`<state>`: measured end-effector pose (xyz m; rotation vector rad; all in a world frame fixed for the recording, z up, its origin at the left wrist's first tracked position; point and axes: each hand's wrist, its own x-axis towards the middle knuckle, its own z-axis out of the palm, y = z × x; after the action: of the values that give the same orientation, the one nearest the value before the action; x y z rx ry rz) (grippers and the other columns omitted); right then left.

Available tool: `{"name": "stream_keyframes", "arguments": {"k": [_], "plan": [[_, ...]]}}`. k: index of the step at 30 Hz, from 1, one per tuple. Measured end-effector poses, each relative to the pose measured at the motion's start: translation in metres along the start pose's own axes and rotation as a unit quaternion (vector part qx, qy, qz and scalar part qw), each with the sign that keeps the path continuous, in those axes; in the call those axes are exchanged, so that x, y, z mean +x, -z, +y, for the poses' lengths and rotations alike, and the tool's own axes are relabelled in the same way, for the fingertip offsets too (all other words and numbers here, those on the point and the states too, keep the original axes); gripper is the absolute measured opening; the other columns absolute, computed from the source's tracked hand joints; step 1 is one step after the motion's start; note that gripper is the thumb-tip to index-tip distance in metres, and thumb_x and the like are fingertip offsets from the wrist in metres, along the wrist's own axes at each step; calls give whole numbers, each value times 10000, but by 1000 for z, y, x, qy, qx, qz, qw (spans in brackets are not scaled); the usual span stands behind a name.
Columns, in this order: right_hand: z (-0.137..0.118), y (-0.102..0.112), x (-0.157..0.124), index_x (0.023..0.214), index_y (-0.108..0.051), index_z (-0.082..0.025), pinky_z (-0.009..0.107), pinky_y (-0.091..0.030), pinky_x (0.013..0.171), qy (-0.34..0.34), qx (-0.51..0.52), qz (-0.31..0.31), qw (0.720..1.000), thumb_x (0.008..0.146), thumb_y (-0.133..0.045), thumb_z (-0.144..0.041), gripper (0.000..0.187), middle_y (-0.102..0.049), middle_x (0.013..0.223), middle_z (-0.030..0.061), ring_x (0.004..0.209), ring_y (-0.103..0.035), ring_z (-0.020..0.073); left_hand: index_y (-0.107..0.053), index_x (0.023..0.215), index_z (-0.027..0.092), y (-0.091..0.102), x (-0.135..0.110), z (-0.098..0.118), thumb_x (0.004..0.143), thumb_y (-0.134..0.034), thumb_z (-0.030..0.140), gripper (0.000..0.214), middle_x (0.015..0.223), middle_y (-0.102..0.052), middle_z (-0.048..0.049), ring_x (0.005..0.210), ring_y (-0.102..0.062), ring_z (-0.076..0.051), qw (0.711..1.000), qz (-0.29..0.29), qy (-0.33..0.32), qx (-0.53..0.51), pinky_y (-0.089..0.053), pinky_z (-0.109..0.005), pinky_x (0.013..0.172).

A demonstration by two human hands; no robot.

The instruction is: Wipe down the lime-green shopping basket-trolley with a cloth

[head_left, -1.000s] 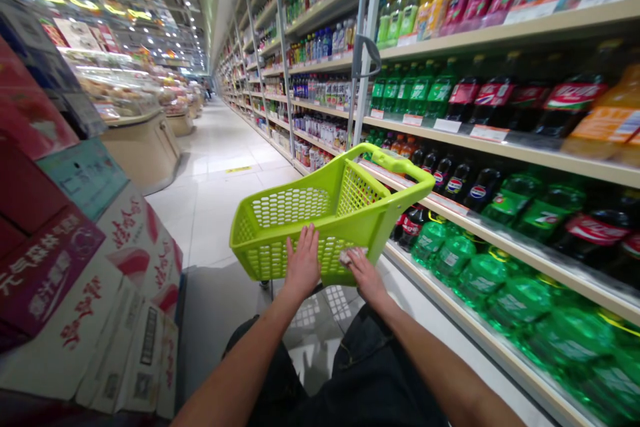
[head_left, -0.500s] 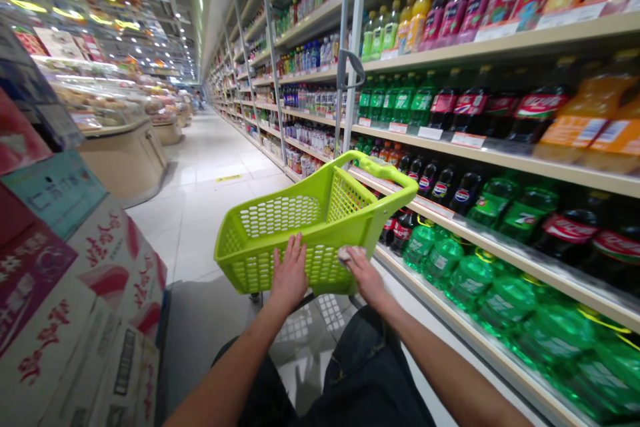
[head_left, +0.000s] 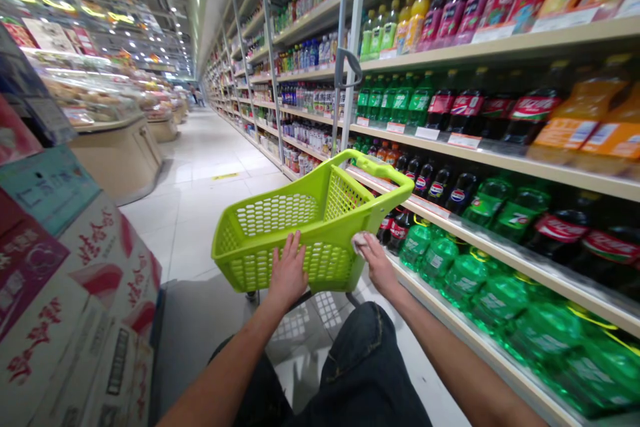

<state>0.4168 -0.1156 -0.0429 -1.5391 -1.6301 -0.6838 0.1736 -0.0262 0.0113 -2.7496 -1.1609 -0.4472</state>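
- Left hand [head_left: 288, 273]: laid flat against the near wall of the basket [head_left: 280, 227], fingers spread and pointing up toward the rim.
- Right hand [head_left: 376, 263]: pressed to the basket's near right corner, fingers closed over a small white cloth [head_left: 359, 241] held against the plastic.
- Basket: lime-green, perforated, tilted with the handle [head_left: 379, 167] raised toward the shelves; positioned in the aisle just ahead of the knees, above the tiled floor [head_left: 200, 213], nothing seen inside.
- Trousers [head_left: 360, 367]: dark, visible at lower centre between both forearms.
- Shelves [head_left: 500, 160]: ranged along the right side, stocked with bottles [head_left: 480, 200] of green, dark and orange drinks, price tags along the edges.
- Cardboard boxes [head_left: 75, 293]: stacked at left, printed with red characters, well apart from the basket.
- Counters [head_left: 120, 153]: curved, beige, set further down the aisle on the left beneath lit displays.
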Motion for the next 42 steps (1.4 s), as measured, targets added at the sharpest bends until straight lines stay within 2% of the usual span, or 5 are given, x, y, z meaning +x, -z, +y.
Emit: {"name": "stream_keyframes", "arguments": {"k": [6, 13, 19, 26, 42], "plan": [[27, 29, 72, 1310, -366, -194, 473, -204, 1076, -90, -64, 158, 981, 807, -309, -56, 524, -196, 1443, 49, 1324, -165, 210, -479, 1188, 144, -2, 1, 3, 658, -484, 158, 530, 1458, -138, -91, 1338, -116, -249, 1000, 8, 11, -22, -239, -509, 1024], [-14, -13, 6, 1298, -382, -242, 440, -311, 1040, 29, 10, 1, 1000, 836, -338, -62, 498, -363, 1372, 61, 1302, -237, 185, -497, 1171, 166, 2, 1, -6, 664, -470, 136, 508, 1440, -220, -76, 1326, -175, -238, 998, 14, -6, -61, -256, -492, 1026], [-21, -8, 57, 1310, -364, -231, 493, -212, 1073, -24, -5, 100, 995, 834, -326, -54, 510, -254, 1423, 54, 1318, -184, 209, -303, 1316, 103, -8, -4, -32, 693, -426, 133, 635, 1427, -236, -125, 1319, -193, -252, 986, 75, 141, -53, -199, -542, 1033], [-71, -62, -2, 1262, -433, -246, 358, -311, 1053, 120, 93, -47, 987, 848, -323, -63, 466, -462, 1302, 26, 1301, -224, 130, -298, 1322, 103, -6, -11, -46, 678, -416, 142, 656, 1420, -262, -98, 1317, -205, -235, 992, 50, 111, -40, -191, -522, 1045], [-151, -98, 23, 1206, -496, -210, 388, -303, 1059, 166, 135, -105, 971, 868, -344, -93, 388, -453, 1309, 42, 1314, -188, 159, -344, 1296, 111, -6, -48, -112, 692, -359, 69, 605, 1375, -350, -126, 1282, -294, -223, 970, 80, 223, -53, -256, -483, 1026]]}}
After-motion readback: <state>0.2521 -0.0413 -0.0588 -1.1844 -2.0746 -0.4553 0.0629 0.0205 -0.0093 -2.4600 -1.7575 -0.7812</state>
